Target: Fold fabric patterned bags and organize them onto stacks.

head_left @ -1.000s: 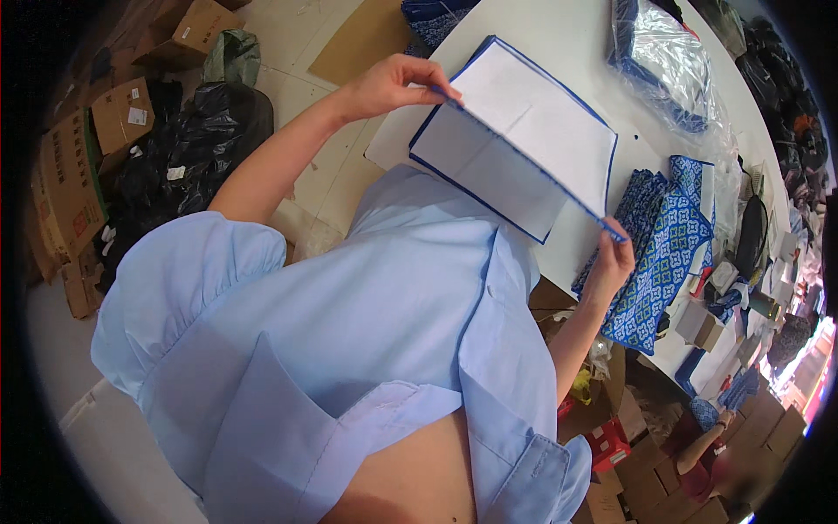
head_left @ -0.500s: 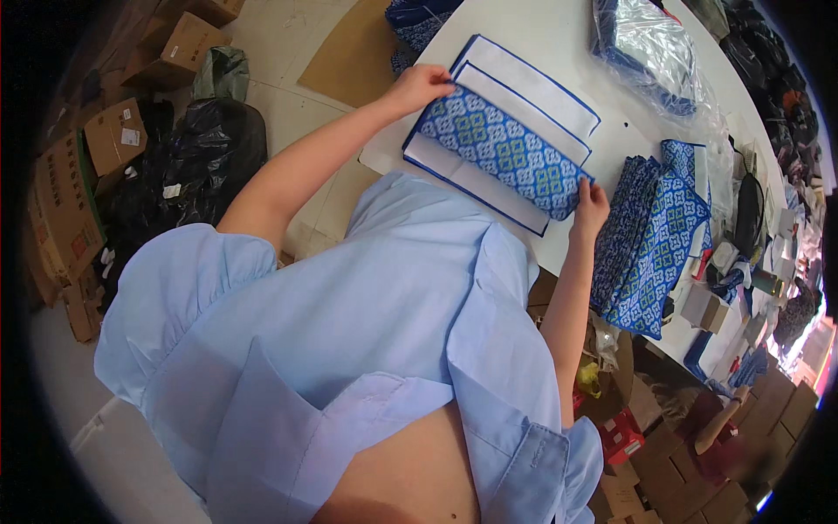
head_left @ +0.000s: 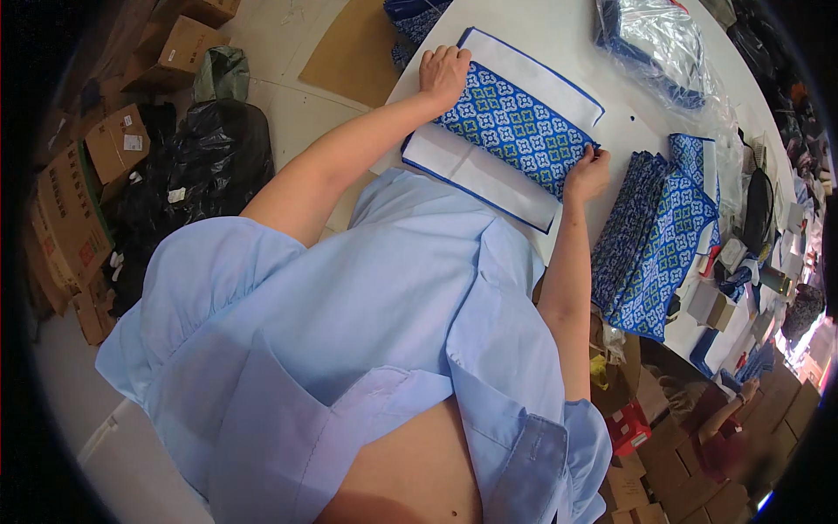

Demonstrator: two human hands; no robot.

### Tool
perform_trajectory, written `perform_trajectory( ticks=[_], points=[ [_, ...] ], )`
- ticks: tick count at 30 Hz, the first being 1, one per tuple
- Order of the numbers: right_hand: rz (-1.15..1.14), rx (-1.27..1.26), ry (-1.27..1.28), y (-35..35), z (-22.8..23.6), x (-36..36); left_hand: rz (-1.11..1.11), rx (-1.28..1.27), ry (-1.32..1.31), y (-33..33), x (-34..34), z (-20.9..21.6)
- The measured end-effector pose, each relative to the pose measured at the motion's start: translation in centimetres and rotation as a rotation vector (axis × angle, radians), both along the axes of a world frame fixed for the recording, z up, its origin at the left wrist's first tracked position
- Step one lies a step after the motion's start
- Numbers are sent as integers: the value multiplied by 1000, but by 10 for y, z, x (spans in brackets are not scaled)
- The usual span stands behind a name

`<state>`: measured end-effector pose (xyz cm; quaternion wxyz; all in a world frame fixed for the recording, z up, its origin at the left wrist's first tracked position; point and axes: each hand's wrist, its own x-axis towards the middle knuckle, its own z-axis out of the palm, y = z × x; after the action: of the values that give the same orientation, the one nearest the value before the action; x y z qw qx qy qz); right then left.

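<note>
On the white table in front of me lies a folded cloth panel (head_left: 524, 125), blue with a white and green medallion pattern, with white backing and dark blue edging. Its white parts show both beyond and nearer than the patterned strip. My left hand (head_left: 446, 80) is closed over the strip's left end, fingers curled at the edging. At the other end, my right hand (head_left: 587, 175) pinches the corner between thumb and fingers. To the right of that hand stands a stack of matching folded cloths (head_left: 642, 240), apart from it.
A clear plastic bag (head_left: 656, 52) with blue-edged goods lies on the far part of the table (head_left: 602, 87). Small boxes and clutter run along the right side. Black bags (head_left: 214, 157) and cartons (head_left: 177, 54) stand on the floor at left. Another person's arm (head_left: 723, 417) shows at lower right.
The patterned strip has moved away from me, covering one of the white layers beyond it and baring more white on the near side. Both hands have moved farther away with it.
</note>
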<state>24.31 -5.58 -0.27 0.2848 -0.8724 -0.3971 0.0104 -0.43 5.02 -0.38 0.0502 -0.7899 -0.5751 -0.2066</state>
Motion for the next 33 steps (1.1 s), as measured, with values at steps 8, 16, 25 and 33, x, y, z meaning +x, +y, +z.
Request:
perform_trajectory(
  ticks=[8,16,25,33],
  points=[
    [10,-6,-80,5,9,-4,39,9,-55,-7,0,0],
    [-34,-78,-72,7,7,-5,-31,74,-59,-6,0,0],
    [285,-351,-66,20,-6,44,-191,-244,-10,12,2,23],
    [346,-95,340,17,-6,42,-71,-752,-272,36,-15,28]
  ],
)
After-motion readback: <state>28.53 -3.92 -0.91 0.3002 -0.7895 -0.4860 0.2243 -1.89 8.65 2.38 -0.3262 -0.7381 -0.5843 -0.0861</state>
